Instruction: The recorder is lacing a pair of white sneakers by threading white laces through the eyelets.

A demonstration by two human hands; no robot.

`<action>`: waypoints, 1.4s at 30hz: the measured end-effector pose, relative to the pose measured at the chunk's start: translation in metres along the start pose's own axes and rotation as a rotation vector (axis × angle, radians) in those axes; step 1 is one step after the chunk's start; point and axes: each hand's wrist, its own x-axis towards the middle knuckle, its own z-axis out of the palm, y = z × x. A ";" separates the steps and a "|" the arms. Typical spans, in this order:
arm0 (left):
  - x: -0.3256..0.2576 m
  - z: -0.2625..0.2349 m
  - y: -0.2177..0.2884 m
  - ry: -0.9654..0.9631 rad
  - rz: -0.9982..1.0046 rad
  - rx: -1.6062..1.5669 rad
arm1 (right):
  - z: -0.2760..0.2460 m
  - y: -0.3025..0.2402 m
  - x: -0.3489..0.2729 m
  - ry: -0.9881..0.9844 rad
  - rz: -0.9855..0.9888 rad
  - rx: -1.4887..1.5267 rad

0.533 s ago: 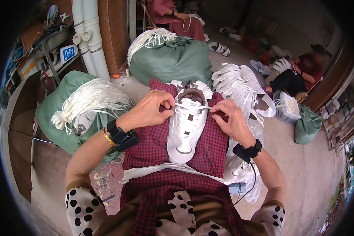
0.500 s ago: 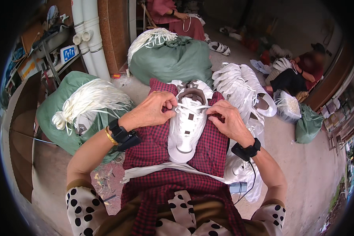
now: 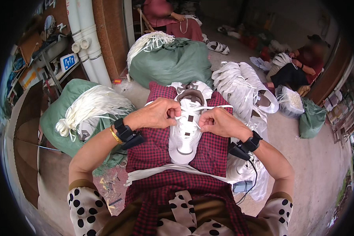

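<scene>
As the head view looks down, the white shoe [image 3: 181, 146] lies on the checked cloth [image 3: 147, 151] over the person's lap, its toe toward the body and its dark-lined collar away. The left hand [image 3: 159, 113] has thumb and fingers pinched together on the lace [image 3: 220, 106] at the shoe's left edge; the right hand [image 3: 218, 121] is closed likewise at the right edge, its fingertips appearing to nip a strand, while a free length runs out above its knuckles. The shoe should be light and not fragile, with a yielding upper and a firmer sole; the sides of the sole or the padded collar would give the surest hold. The lace looks flat, limp and perhaps a little slippery, so it is best taken between thumb and forefinger close to the eyelets. The fingers themselves cover the exact points of contact, and the white lace is hard to part from the white upper, so its path cannot be fully followed. The shoe's underside is hidden, the white footwear [image 3: 196, 85] beyond its heel is partly blocked, and the co-worker [image 3: 157, 11] at the top is cut off by the dark rim.
</scene>
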 end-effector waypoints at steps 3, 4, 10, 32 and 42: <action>0.000 0.000 -0.002 -0.023 -0.049 -0.019 | 0.002 -0.008 0.003 0.092 -0.095 -0.159; 0.000 0.000 0.000 -0.009 -0.038 -0.039 | 0.001 -0.005 0.001 0.099 -0.088 -0.156; -0.004 0.004 0.009 0.073 0.056 0.020 | 0.004 0.021 0.000 0.243 -0.327 -0.285; -0.020 0.072 0.005 0.704 -0.101 0.287 | 0.035 0.007 -0.008 0.557 -0.121 -0.219; -0.042 0.068 0.009 0.697 -0.221 0.006 | 0.015 0.026 -0.019 0.467 -0.340 -0.212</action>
